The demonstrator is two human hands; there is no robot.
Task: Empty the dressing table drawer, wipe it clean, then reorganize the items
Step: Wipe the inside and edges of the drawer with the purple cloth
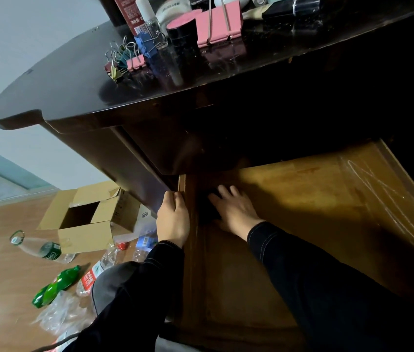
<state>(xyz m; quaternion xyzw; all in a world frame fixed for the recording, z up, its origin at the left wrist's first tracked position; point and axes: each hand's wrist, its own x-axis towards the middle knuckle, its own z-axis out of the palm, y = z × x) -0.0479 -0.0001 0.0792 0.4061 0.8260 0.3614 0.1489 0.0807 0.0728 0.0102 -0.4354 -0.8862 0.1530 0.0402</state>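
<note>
The wooden drawer (302, 199) is pulled out below the dark dressing table top (74, 80), and its bare bottom shows. My left hand (173, 219) grips the drawer's left wall, fingers curled over its top edge. Inside, near the back left corner, my right hand (235, 209) lies flat with spread fingers and presses a dark cloth (207, 209) onto the bottom. On the table top stand several binder clips (124, 59), a large pink clip (218, 24), a black jar with a pink lid (181, 29) and some bottles.
An open cardboard box (86, 217) sits on the wooden floor left of the drawer. Around it lie clear plastic bottles (41, 247), a green bottle (56, 285) and crumpled plastic. The drawer's right part is covered by scratched clear film (378, 189).
</note>
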